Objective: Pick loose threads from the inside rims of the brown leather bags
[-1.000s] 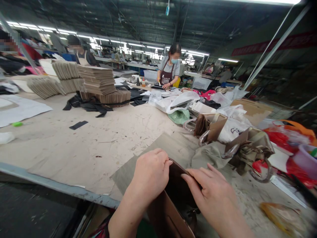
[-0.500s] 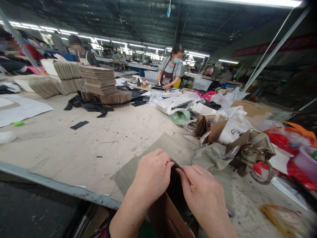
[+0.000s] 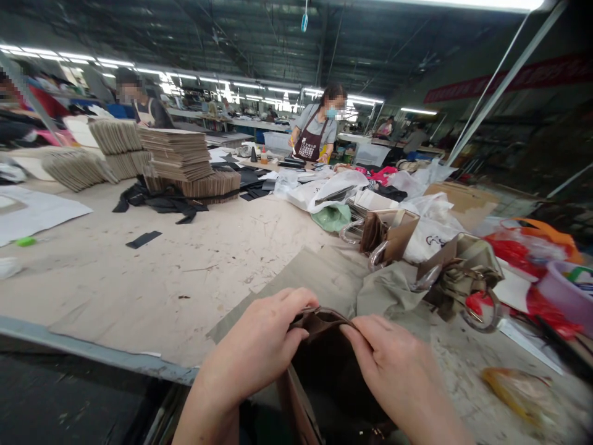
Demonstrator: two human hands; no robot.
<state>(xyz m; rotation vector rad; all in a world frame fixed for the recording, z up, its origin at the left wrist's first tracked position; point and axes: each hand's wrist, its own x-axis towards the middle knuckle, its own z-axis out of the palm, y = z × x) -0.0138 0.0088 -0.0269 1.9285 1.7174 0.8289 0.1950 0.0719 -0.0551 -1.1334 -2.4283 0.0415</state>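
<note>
Head view: now farther apart, left hand (image 3: 266, 340) and right hand (image 3: 393, 358) pinch a brown, open-topped leather-look bag (image 3: 338, 377), baring more rim (image 3: 328, 314) between.

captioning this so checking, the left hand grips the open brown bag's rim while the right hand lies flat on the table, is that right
Not quite: the right hand isn't flat on the table; the head view shows it gripping the rim of the brown bag too. The left hand does grip that rim.
</note>
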